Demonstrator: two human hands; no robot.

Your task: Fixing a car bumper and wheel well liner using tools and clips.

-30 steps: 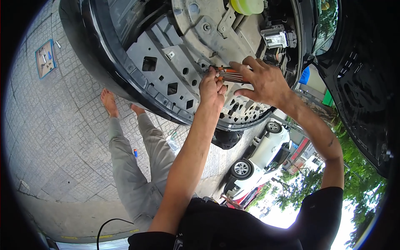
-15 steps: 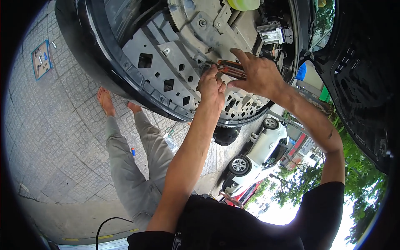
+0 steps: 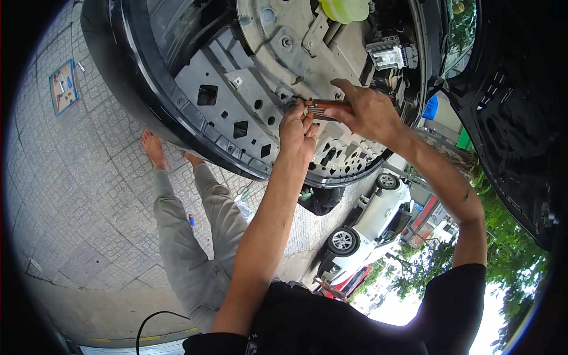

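An orange hex key set (image 3: 322, 103), its several metal keys lying side by side, spans the gap between my two hands over the car's front panel. My right hand (image 3: 374, 112) grips its right end, thumb along the near side and index finger raised off it. The fingers of my left hand (image 3: 297, 131) are closed at the other end, thumb and fingertips against the tool. Just beyond my left fingertips is the grey perforated metal panel (image 3: 204, 71) under the raised hood; those fingertips partly hide what lies there.
The dark bumper (image 3: 139, 89) curves around the left and near side. A yellow-green reservoir (image 3: 344, 9) sits at the top, and the hood (image 3: 503, 118) stands open at right. On the paving lie a blue-edged tray of small parts (image 3: 63, 87) and a blue screwdriver (image 3: 191, 219). A white car (image 3: 370, 225) is parked beyond.
The hex key set has turned slightly in my hands and now lies nearer level. My right hand has shifted a little down and right; the left stays close to the same spot.
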